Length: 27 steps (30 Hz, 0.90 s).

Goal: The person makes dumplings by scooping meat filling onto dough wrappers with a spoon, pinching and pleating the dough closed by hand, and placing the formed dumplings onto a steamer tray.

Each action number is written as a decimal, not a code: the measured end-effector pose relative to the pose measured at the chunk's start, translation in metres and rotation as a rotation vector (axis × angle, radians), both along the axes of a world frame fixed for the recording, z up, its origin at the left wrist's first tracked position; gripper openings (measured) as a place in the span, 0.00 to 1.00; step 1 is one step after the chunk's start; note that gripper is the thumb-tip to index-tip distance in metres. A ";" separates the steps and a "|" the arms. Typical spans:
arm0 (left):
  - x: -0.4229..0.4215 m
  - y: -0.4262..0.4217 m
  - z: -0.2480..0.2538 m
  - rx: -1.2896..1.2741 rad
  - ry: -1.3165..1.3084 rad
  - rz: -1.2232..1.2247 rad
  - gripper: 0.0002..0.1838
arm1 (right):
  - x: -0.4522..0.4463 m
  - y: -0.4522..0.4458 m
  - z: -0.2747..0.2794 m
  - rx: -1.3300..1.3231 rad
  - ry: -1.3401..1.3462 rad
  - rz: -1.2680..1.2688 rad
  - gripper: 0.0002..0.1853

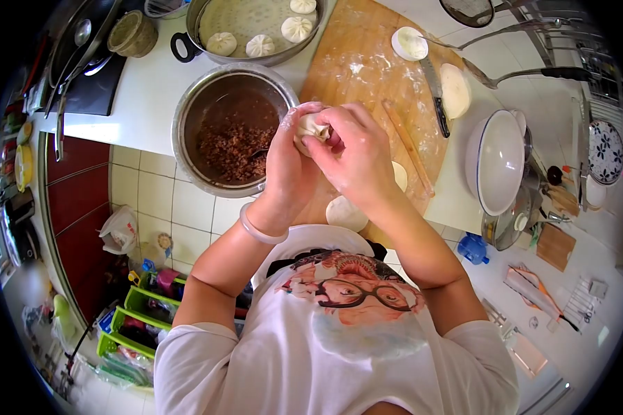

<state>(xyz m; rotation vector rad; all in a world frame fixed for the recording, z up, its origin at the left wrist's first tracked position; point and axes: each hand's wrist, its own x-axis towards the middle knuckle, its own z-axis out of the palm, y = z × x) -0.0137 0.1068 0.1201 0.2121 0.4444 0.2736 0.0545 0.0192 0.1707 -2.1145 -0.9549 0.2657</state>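
A partly pleated dough bun (311,130) is held in front of me, above the left edge of the floured wooden board. My left hand (289,155), with a pale bangle on the wrist, cups it from the side. The fingers of my right hand (353,145) pinch the gathered dough at its top. Beside my left hand stands a metal bowl (181,138) of minced filling (232,149), with a spoon handle leaning in it. Flat dough rounds (346,214) lie near my body on the board, one partly hidden by my right arm.
A steamer pan (246,61) at the back holds several pleated buns (260,46). On the board (346,66) are a rolling pin (408,149), a knife (436,97), a piece of dough (455,90) and a small flour bowl (409,43). A white basin (500,162) stands on the right.
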 end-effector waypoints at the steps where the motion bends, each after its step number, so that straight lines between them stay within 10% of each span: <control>1: 0.001 -0.001 0.000 0.004 0.010 0.006 0.17 | -0.001 0.001 -0.001 -0.001 -0.003 -0.001 0.18; 27: -0.003 0.011 -0.004 -0.161 0.025 -0.180 0.19 | 0.021 -0.009 0.016 -0.023 -0.126 0.333 0.11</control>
